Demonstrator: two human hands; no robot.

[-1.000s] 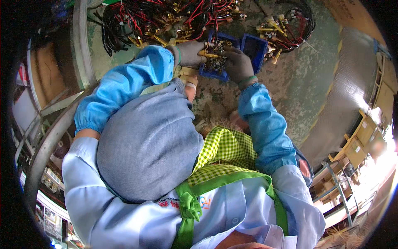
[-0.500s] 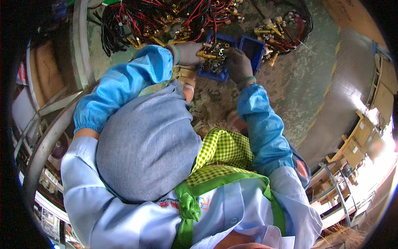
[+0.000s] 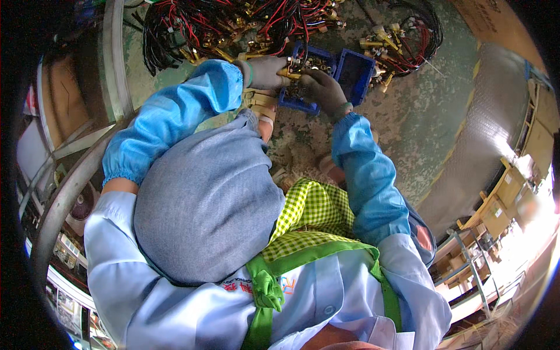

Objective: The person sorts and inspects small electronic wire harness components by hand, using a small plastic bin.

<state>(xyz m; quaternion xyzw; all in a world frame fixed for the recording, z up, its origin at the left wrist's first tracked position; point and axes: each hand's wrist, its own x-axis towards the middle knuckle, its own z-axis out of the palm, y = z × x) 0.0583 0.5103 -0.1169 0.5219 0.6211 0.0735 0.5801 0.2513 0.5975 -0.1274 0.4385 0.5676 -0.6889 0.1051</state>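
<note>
Nearest to us, at the lower edge, we see a pale blue shirt (image 3: 192,318) and, over it, a green-checked apron (image 3: 318,207) with plain green straps. Just beyond, on the left, a knee in blue denim (image 3: 204,204) is bent up, and a sandalled foot (image 3: 263,105) rests below the left hand. Bright blue oversleeves (image 3: 181,108) cover both forearms.

Farther out, we find both hands in grey gloves with green cuffs. The left hand (image 3: 265,73) grasps a brass fitting (image 3: 289,74), held level above the near end of a blue bin (image 3: 300,107) of small metal parts. The right hand (image 3: 324,90) comes in from the other side, its fingers bent at the fitting's right end; we cannot tell whether they grip it or some smaller part. Just beside the filled bin, to its right, we see a second blue bin (image 3: 354,76), tilted.

Past the bins, a tangle of black and red wires (image 3: 198,26) with brass ends lies on the worn green floor (image 3: 420,116), and a smaller coil (image 3: 430,35) lies to the right. Far off at the right, we see cardboard boxes (image 3: 499,213) on shelving.
</note>
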